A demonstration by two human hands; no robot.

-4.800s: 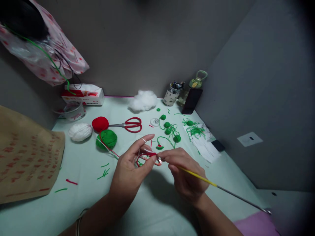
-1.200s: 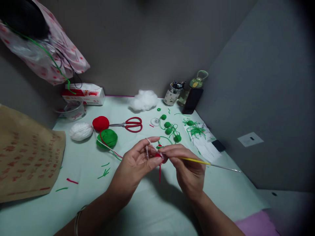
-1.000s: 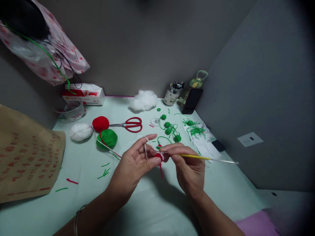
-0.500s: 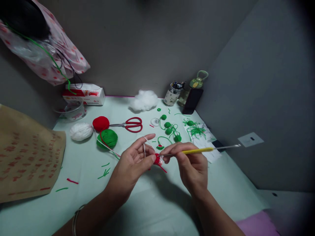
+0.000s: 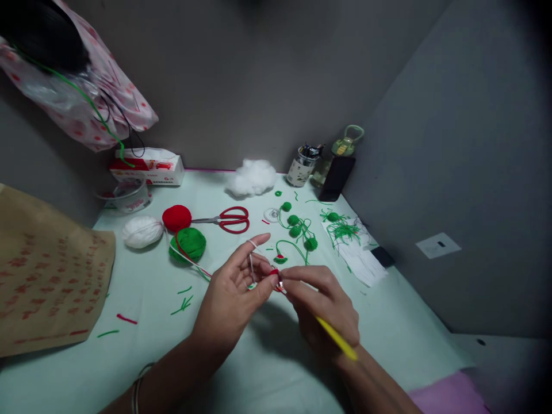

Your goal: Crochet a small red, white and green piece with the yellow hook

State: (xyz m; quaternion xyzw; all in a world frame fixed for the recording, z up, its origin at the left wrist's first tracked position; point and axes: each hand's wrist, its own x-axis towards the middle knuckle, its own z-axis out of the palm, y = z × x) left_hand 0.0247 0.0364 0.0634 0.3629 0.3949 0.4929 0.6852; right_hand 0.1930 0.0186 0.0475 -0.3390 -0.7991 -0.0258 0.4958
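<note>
Between thumb and fingers, my left hand (image 5: 235, 287) pinches a small red and white crochet piece (image 5: 275, 272). White yarn (image 5: 252, 259) loops around its raised index finger. My right hand (image 5: 325, 305) grips a crochet hook (image 5: 336, 338) by its yellow handle, whose rear end points down and toward me. The hook's working tip is at the piece, mostly hidden by my fingers. Strands run from the left hand back to a white yarn ball (image 5: 142, 232), a red yarn ball (image 5: 176, 218) and a green yarn ball (image 5: 188, 244).
Red-handled scissors (image 5: 233, 220) lie beyond my hands, near white stuffing (image 5: 251, 177). Several green crocheted balls (image 5: 295, 231) with cords lie behind the right hand. A pen cup (image 5: 303, 167), a phone (image 5: 337, 179) and a bottle (image 5: 344, 147) stand at the back. A paper bag (image 5: 52, 276) is at left.
My right hand has turned, so the hook's yellow handle swings from pointing right to pointing down toward me. The left hand keeps its pinch on the crochet piece, almost unmoved.
</note>
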